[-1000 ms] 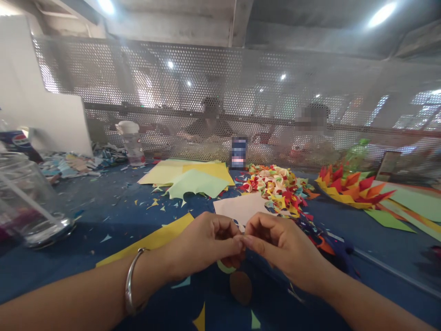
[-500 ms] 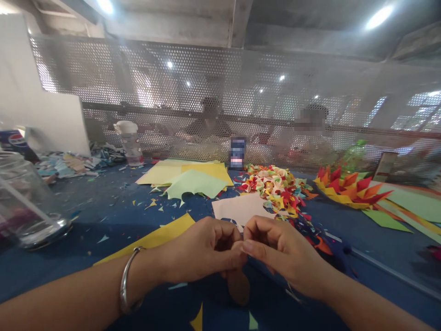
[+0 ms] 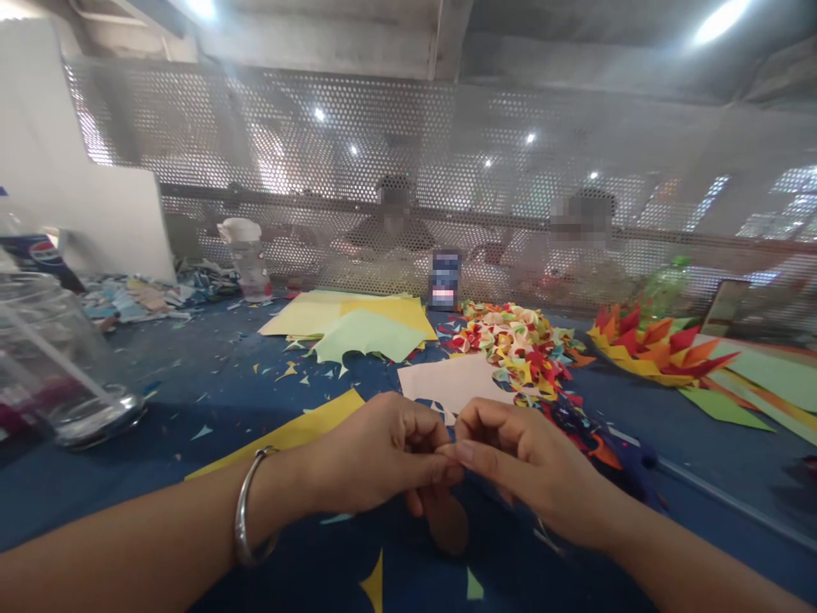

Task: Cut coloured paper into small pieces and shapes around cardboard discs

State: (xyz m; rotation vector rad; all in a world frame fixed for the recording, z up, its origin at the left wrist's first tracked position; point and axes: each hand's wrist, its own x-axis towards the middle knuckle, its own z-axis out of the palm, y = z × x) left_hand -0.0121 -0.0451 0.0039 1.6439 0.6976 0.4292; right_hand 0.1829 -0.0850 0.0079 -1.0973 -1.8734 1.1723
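Note:
My left hand (image 3: 376, 455), with a metal bangle (image 3: 248, 519) on the wrist, and my right hand (image 3: 523, 460) meet fingertip to fingertip low in the middle of the view, above a blue table (image 3: 191, 400). Both are closed in a pinch. Whatever they pinch is hidden between the fingers. A brown paper piece (image 3: 450, 519) shows just below them. A pale pink sheet (image 3: 447, 383) lies right behind the hands, and a yellow sheet (image 3: 299, 430) lies under my left forearm.
A heap of small coloured folded papers (image 3: 517, 345), yellow and green sheets (image 3: 357, 328), spiky red-orange paper shapes (image 3: 657, 349), a glass jar (image 3: 57, 366) at left, a cup (image 3: 246, 260), paper scraps. Behind a perforated screen (image 3: 447, 170), two people sit.
My hands stay pinched together and have barely shifted. The brown paper piece below them now shows a little lower and more to the right.

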